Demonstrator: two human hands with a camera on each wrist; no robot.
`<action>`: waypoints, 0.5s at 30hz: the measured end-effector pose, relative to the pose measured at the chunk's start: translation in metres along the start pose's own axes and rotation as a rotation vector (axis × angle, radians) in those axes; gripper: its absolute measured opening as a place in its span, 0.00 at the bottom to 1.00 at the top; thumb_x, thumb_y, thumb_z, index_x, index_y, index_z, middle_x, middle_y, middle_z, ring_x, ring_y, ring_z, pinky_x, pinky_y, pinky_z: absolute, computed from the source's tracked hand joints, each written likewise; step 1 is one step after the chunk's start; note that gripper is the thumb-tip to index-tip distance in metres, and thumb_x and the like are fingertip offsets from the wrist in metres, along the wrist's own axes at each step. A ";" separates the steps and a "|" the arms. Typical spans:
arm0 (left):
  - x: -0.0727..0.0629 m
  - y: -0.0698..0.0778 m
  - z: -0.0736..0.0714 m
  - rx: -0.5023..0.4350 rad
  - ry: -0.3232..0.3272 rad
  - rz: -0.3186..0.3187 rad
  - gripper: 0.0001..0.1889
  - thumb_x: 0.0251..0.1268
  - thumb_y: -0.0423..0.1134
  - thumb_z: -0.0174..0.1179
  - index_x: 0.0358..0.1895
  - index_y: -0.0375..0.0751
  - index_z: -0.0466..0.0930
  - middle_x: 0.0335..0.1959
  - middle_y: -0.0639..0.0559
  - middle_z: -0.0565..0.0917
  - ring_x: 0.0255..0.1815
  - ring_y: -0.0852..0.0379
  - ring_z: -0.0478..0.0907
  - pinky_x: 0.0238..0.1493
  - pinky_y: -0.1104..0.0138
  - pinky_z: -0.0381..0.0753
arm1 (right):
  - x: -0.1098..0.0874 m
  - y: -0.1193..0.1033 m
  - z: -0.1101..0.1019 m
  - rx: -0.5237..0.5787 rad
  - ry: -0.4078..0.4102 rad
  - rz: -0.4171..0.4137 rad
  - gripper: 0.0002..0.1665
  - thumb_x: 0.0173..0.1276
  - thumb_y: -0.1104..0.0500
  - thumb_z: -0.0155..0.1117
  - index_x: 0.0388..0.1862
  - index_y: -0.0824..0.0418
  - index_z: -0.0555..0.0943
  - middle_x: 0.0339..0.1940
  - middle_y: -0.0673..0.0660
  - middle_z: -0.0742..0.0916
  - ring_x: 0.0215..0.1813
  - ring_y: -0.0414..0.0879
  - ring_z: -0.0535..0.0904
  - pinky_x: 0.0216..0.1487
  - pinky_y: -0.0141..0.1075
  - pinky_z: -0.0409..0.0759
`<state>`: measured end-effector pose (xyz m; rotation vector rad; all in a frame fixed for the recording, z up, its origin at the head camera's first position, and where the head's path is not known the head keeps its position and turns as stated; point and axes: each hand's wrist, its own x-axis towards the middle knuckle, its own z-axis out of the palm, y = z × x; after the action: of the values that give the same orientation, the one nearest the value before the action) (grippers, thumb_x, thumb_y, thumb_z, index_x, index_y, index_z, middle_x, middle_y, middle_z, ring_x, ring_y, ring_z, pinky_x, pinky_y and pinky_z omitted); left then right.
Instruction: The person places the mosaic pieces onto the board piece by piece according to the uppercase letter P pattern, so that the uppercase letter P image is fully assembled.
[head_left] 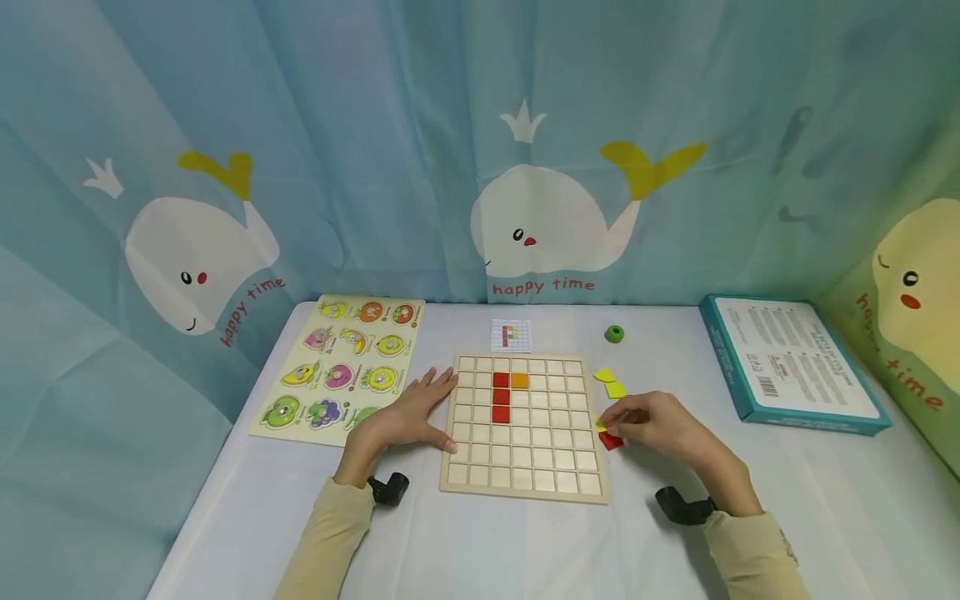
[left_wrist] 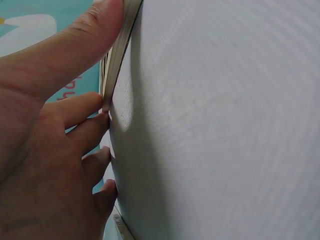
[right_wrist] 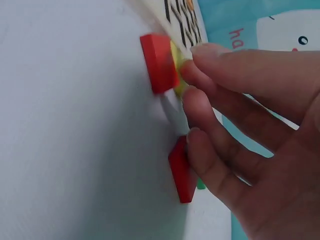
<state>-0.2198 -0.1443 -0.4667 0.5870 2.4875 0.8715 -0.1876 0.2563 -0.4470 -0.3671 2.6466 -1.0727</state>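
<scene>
Presumably for steadiness, the left edge of the grid board (head_left: 543,437) is touched by the left hand (head_left: 407,418), fingers spread. Right of the board, yellow pieces (head_left: 615,390) and red pieces (head_left: 611,442) are laid — apparently for easy reach — near the right hand (head_left: 660,423), its fingers bent; whether one is pinched cannot be told.

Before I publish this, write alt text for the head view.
A person's right hand is at a yellow piece and a red piece beside a wooden grid board, while their left hand touches the board's left edge. Three red squares and one orange square sit in the grid.
</scene>
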 end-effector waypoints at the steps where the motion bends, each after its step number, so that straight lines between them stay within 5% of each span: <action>1: 0.000 0.000 0.000 0.002 0.001 -0.003 0.60 0.52 0.48 0.80 0.84 0.40 0.49 0.86 0.47 0.46 0.87 0.43 0.33 0.85 0.45 0.36 | 0.000 0.002 -0.001 0.016 -0.015 -0.007 0.07 0.66 0.66 0.71 0.42 0.61 0.90 0.39 0.54 0.90 0.35 0.44 0.78 0.32 0.30 0.80; 6: -0.001 0.001 -0.001 0.000 0.004 0.003 0.60 0.51 0.48 0.80 0.84 0.40 0.50 0.86 0.46 0.46 0.87 0.42 0.34 0.85 0.45 0.36 | 0.000 0.009 -0.004 0.035 -0.051 -0.050 0.11 0.62 0.70 0.70 0.41 0.61 0.91 0.40 0.54 0.90 0.36 0.39 0.78 0.35 0.28 0.79; 15: -0.001 0.001 0.000 -0.002 0.003 -0.002 0.60 0.51 0.47 0.80 0.84 0.42 0.51 0.86 0.47 0.46 0.87 0.43 0.33 0.85 0.47 0.36 | -0.001 0.012 -0.002 0.038 -0.096 -0.050 0.15 0.57 0.61 0.80 0.42 0.62 0.87 0.34 0.52 0.84 0.35 0.40 0.74 0.35 0.29 0.76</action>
<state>-0.2187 -0.1447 -0.4658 0.5827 2.4893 0.8744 -0.1886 0.2664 -0.4542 -0.4677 2.5419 -1.0898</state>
